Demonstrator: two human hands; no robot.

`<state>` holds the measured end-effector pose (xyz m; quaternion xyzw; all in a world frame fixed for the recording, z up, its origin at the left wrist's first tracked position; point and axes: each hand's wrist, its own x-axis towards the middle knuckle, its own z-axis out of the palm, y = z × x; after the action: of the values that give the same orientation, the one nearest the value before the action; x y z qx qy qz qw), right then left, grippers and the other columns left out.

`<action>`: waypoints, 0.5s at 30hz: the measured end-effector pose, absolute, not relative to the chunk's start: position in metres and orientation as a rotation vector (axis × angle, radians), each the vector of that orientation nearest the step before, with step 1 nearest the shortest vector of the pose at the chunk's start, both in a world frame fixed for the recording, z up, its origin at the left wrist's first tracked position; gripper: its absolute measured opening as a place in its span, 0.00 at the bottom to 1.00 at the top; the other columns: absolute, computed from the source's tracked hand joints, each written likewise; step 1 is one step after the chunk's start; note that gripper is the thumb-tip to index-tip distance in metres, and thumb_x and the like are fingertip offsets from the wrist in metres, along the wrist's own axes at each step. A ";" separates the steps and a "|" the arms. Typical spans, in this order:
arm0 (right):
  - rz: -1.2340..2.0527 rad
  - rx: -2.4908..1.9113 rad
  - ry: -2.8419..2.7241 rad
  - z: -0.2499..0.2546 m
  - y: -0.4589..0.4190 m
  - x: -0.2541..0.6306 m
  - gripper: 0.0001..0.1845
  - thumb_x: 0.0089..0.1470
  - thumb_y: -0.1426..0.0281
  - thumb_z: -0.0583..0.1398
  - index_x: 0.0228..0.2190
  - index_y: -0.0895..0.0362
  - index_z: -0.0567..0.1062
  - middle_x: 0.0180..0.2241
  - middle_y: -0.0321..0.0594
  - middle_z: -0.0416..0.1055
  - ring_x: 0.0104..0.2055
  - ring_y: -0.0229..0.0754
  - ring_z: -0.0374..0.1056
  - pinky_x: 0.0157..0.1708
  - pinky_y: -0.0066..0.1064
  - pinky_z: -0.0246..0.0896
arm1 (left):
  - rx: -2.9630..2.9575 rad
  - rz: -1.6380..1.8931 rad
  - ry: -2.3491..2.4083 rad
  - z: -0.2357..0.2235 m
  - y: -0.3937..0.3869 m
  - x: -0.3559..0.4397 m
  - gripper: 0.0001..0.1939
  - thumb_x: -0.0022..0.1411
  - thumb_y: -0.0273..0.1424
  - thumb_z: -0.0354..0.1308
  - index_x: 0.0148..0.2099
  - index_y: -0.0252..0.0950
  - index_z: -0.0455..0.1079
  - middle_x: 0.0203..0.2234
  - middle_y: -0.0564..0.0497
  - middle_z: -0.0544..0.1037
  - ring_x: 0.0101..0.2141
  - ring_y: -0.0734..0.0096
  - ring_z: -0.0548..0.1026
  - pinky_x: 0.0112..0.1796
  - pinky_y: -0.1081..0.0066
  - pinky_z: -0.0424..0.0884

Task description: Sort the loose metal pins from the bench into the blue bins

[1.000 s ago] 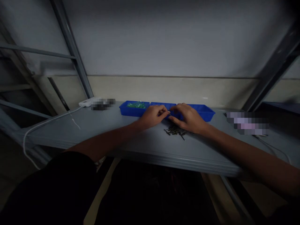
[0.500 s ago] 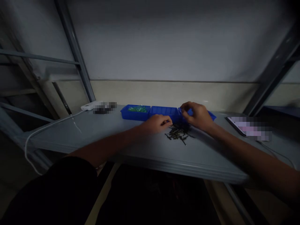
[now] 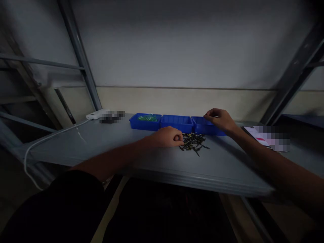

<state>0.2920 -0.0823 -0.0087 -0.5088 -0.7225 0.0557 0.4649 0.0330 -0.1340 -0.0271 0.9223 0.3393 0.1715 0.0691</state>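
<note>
My left hand (image 3: 167, 136) rests at the left edge of a pile of small dark and brass-coloured pieces (image 3: 192, 142), which look like screws or pins. Its fingers are curled together, and whatever may be in them is hidden. Over the right blue bin (image 3: 209, 130) is my right hand (image 3: 220, 119), thumb and fingertips pinched; I cannot make out anything between them. Next to that bin stands the middle blue bin (image 3: 177, 127), and to its left the left blue bin (image 3: 145, 125), which holds green pieces (image 3: 148, 118), perhaps in a clear bag.
A phone-like flat device (image 3: 260, 138), partly blurred out, lies at the right of the grey shelf (image 3: 162, 165). At the left are a white plug block (image 3: 94, 115) with a cable and a blurred dark object (image 3: 111, 118). Metal uprights (image 3: 76, 44) frame both sides.
My right hand has shifted slightly right, uncovering more of the right bin and the pile. My left hand has moved a little down and its fingertips have curled in at the pile.
</note>
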 end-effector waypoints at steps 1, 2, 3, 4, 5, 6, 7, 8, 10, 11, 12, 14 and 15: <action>0.139 -1.265 -1.781 -0.008 -0.084 0.291 0.08 0.44 0.63 0.59 0.23 0.56 0.71 0.26 0.40 0.72 0.30 0.42 0.66 0.33 0.35 0.60 | 2.774 0.490 1.041 -0.027 -0.133 0.033 0.10 0.54 0.36 0.57 0.35 0.35 0.73 0.28 0.51 0.75 0.29 0.75 0.70 0.29 0.75 0.61; 0.142 -1.278 -1.789 -0.008 -0.085 0.290 0.09 0.44 0.63 0.59 0.23 0.56 0.72 0.26 0.40 0.72 0.30 0.41 0.66 0.33 0.35 0.60 | 2.770 0.467 1.059 -0.028 -0.133 0.033 0.10 0.54 0.36 0.56 0.36 0.36 0.73 0.28 0.51 0.75 0.30 0.74 0.70 0.29 0.75 0.61; 0.147 -1.286 -1.799 -0.007 -0.086 0.289 0.09 0.44 0.63 0.59 0.23 0.56 0.72 0.26 0.40 0.72 0.29 0.41 0.66 0.32 0.35 0.59 | 2.769 0.448 1.073 -0.028 -0.131 0.033 0.10 0.54 0.34 0.56 0.36 0.36 0.73 0.29 0.52 0.76 0.30 0.74 0.71 0.29 0.75 0.61; 0.151 -1.290 -1.812 -0.007 -0.087 0.289 0.09 0.44 0.63 0.59 0.23 0.56 0.72 0.25 0.40 0.71 0.29 0.41 0.66 0.32 0.34 0.59 | 2.772 0.431 1.077 -0.029 -0.130 0.032 0.09 0.55 0.33 0.55 0.36 0.36 0.74 0.29 0.52 0.76 0.30 0.74 0.71 0.29 0.74 0.61; 0.152 -1.293 -1.826 -0.007 -0.088 0.288 0.09 0.44 0.63 0.59 0.23 0.56 0.72 0.25 0.40 0.71 0.29 0.41 0.66 0.32 0.34 0.59 | 2.778 0.424 1.073 -0.029 -0.129 0.032 0.09 0.54 0.32 0.54 0.36 0.37 0.74 0.29 0.52 0.76 0.30 0.74 0.71 0.29 0.74 0.61; 0.150 -1.297 -1.839 -0.006 -0.088 0.288 0.09 0.44 0.63 0.59 0.23 0.56 0.72 0.25 0.39 0.71 0.29 0.41 0.66 0.32 0.34 0.59 | 2.784 0.420 1.064 -0.030 -0.128 0.032 0.09 0.54 0.32 0.54 0.35 0.37 0.74 0.29 0.52 0.76 0.30 0.74 0.72 0.30 0.74 0.62; 0.146 -1.301 -1.851 -0.006 -0.089 0.287 0.09 0.45 0.63 0.59 0.23 0.56 0.72 0.25 0.39 0.71 0.29 0.41 0.66 0.32 0.34 0.59 | 2.790 0.418 1.054 -0.030 -0.128 0.032 0.09 0.54 0.31 0.54 0.35 0.37 0.74 0.30 0.52 0.76 0.31 0.73 0.72 0.30 0.74 0.62; 0.141 -1.307 -1.860 -0.006 -0.089 0.287 0.09 0.45 0.64 0.58 0.23 0.56 0.73 0.25 0.39 0.72 0.29 0.41 0.66 0.32 0.34 0.59 | 2.796 0.415 1.045 -0.030 -0.127 0.032 0.09 0.54 0.31 0.54 0.35 0.37 0.74 0.30 0.52 0.77 0.31 0.73 0.72 0.31 0.74 0.62; 0.132 -1.324 -1.861 -0.006 -0.090 0.286 0.09 0.46 0.64 0.58 0.23 0.56 0.73 0.26 0.39 0.72 0.30 0.41 0.66 0.33 0.34 0.58 | 2.812 0.409 1.036 -0.030 -0.127 0.032 0.08 0.54 0.31 0.54 0.35 0.37 0.74 0.30 0.52 0.77 0.32 0.72 0.72 0.31 0.74 0.62; 0.131 -1.333 -1.857 -0.006 -0.091 0.286 0.09 0.46 0.64 0.58 0.24 0.56 0.73 0.26 0.39 0.72 0.31 0.42 0.67 0.34 0.34 0.59 | 2.822 0.409 1.034 -0.030 -0.126 0.031 0.08 0.55 0.30 0.54 0.34 0.37 0.74 0.30 0.52 0.76 0.33 0.72 0.72 0.32 0.74 0.62; 0.130 -1.339 -1.853 -0.006 -0.091 0.285 0.09 0.47 0.64 0.58 0.24 0.56 0.73 0.26 0.40 0.73 0.31 0.42 0.67 0.34 0.35 0.59 | 2.834 0.410 1.029 -0.031 -0.126 0.031 0.08 0.55 0.30 0.53 0.34 0.36 0.73 0.29 0.52 0.76 0.33 0.71 0.72 0.32 0.73 0.62; 0.119 -1.346 -1.842 -0.005 -0.094 0.284 0.10 0.48 0.63 0.57 0.24 0.57 0.74 0.27 0.41 0.73 0.32 0.43 0.67 0.35 0.36 0.59 | 2.864 0.439 1.010 -0.032 -0.126 0.031 0.07 0.55 0.28 0.53 0.33 0.35 0.72 0.29 0.51 0.75 0.33 0.71 0.71 0.34 0.73 0.62; 0.106 -1.346 -1.836 -0.004 -0.095 0.284 0.11 0.48 0.62 0.57 0.24 0.57 0.74 0.28 0.41 0.74 0.32 0.44 0.68 0.35 0.36 0.59 | 2.880 0.472 1.001 -0.033 -0.125 0.031 0.07 0.56 0.27 0.52 0.33 0.35 0.71 0.29 0.51 0.75 0.33 0.71 0.70 0.35 0.72 0.62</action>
<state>0.2840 -0.0949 -0.0038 -0.5365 -0.7319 0.0424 0.4179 0.0306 -0.1254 -0.0327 0.9331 0.3244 0.1528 0.0281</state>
